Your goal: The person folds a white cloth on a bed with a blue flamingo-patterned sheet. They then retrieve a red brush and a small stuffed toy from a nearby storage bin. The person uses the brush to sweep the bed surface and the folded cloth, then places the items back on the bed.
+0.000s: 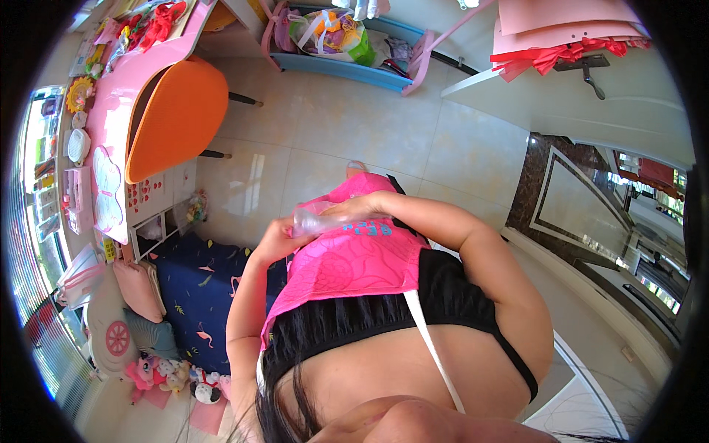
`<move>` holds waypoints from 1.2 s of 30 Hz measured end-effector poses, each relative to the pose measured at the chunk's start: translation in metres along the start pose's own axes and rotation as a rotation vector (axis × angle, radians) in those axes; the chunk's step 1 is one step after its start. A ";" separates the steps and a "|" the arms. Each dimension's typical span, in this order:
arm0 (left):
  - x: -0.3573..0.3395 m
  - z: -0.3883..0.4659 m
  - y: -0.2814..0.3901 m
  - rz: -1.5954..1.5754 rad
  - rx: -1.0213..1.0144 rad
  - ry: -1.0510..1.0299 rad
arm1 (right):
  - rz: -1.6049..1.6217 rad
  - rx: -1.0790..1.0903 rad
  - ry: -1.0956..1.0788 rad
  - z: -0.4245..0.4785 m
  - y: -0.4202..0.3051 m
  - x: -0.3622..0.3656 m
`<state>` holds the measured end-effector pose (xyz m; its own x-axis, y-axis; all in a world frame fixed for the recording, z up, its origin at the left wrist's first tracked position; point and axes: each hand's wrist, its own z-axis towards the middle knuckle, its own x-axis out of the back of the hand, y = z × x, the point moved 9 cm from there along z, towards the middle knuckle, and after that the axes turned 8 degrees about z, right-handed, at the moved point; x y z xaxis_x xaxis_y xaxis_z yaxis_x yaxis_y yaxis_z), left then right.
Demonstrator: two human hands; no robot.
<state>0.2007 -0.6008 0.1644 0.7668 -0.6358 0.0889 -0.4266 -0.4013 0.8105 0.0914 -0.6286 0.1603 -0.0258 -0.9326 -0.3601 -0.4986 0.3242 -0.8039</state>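
Observation:
A piece of thin clear plastic (311, 222), a bag or a disposable glove, is held between my hands in front of my waist. My left hand (279, 239) grips its left end with the fingers curled. My right hand (357, 207) reaches across from the right. Its fingers are partly covered by the plastic, and I cannot tell whether they are inside it or behind it. Both hands are just over a pink apron (343, 271), which bears writing and has a white neck strap (426, 332).
An orange chair (180, 119) stands at a pink desk (111, 116) on the left. Below it is a bed with a dark blue flamingo cover (194, 293) and plush toys (160, 374). A blue and pink rack (343, 72) is ahead; a white door (587, 111) is at right.

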 end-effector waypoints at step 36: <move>0.142 0.244 0.032 0.724 -0.284 0.379 | 1.086 0.081 1.197 0.046 0.023 0.278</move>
<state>0.1789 -0.8653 0.0617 0.4822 -0.3881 0.7854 -0.7748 0.2295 0.5891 0.1126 -0.8732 0.0196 -0.9620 0.1598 -0.2212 0.2481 0.8499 -0.4649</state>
